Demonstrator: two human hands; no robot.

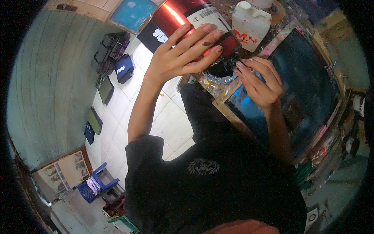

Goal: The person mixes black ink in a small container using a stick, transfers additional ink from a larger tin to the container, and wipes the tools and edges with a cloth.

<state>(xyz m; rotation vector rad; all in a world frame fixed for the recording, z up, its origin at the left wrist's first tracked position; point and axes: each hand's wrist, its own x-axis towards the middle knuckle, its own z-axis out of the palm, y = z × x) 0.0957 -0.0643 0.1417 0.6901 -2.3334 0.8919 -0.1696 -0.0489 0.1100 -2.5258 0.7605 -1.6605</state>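
Observation:
My left hand lies across the side of a shiny red metal can with a white label, gripping it. The can is tilted, its dark-smeared mouth end toward my right hand. Beneath that end sits a round container with black contents and a paint-specked rim. My right hand is closed, its thumb and fingertips pinched together beside the can's mouth, just above the container. What those fingertips hold, if anything, is hidden. Dark stains mark some fingers of my left hand.
A white plastic jug with red marks stands beyond the container, near a roll of tape. A dark blue-stained panel covers the right of the worktop. Folded dark items lie on the white tiled floor, and a blue chair stands lower left.

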